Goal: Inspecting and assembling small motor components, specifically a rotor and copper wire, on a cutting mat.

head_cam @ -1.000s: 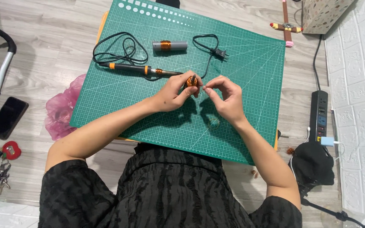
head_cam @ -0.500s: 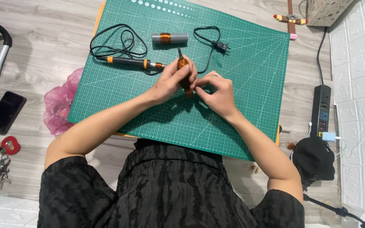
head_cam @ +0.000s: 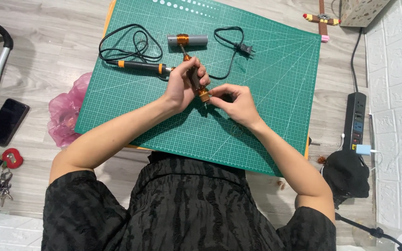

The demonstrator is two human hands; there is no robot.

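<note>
Fingers of the left hand (head_cam: pixel 181 86) wrap shut around a small dark tool (head_cam: pixel 195 80), its long axis running from 11 to 5 o'clock. At its lower brass tip (head_cam: pixel 204 95), the right hand (head_cam: pixel 236 103) pinches from 3 o'clock, closed on the end, over the green mat (head_cam: pixel 275 93).

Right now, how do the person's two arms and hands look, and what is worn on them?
Both arms are bare from the upper arm down. Short black sleeves of a crinkled, textured top end near the shoulders: the left sleeve and the right sleeve. I see no gloves, watch or bracelets on the left hand or the right hand. Rings or nail colour are too small to tell.
</note>
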